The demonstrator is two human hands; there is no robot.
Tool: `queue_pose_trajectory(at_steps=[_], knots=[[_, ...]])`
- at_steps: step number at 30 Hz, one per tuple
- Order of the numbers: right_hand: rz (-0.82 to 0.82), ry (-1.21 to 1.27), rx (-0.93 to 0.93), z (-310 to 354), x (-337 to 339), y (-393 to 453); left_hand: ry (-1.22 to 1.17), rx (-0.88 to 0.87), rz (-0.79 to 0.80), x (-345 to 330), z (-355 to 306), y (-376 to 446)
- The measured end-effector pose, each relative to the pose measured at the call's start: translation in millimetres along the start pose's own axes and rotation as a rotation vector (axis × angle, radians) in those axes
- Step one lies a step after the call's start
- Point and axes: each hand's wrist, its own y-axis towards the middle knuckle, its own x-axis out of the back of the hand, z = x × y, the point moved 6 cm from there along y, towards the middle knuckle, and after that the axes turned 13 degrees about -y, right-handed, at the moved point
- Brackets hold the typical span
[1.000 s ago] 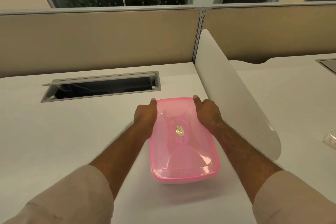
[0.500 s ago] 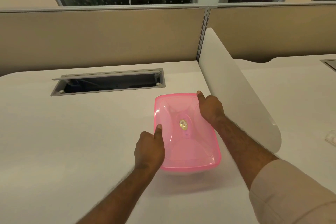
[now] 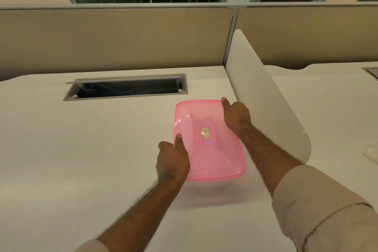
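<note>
Sitting on the white desk (image 3: 81,149), near its right edge beside the curved divider (image 3: 266,104), the pink lidded container (image 3: 212,159) is looking light, thin-walled and flexible, its smooth plastic likely slippery. The left hand (image 3: 172,162) is gripping the rim's left side, thumb on the lid; the right hand (image 3: 236,117) is gripping the far right corner. Taking it under the lid's lip at opposite sides is seeming safest, as the lid might pop loose. A gold sticker (image 3: 205,132) is marking the lid's centre.

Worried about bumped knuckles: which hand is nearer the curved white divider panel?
Right. The right hand grips the far right corner of the translucent pink plastic lid, beside the curved white divider panel; the left hand grips its left edge, farther away.
</note>
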Motion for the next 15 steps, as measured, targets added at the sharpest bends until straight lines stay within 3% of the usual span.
queue_pose_trajectory(at_steps=[8, 15], knots=[[0.05, 0.046, -0.01, -11.3, 8.7, -32.0, 0.011, -0.006, -0.018, -0.8, 1.7, 2.5], [0.07, 0.087, -0.2, -58.0, 5.9, -125.1, -0.014, 0.018, -0.028, -1.0, 3.8, 3.1]])
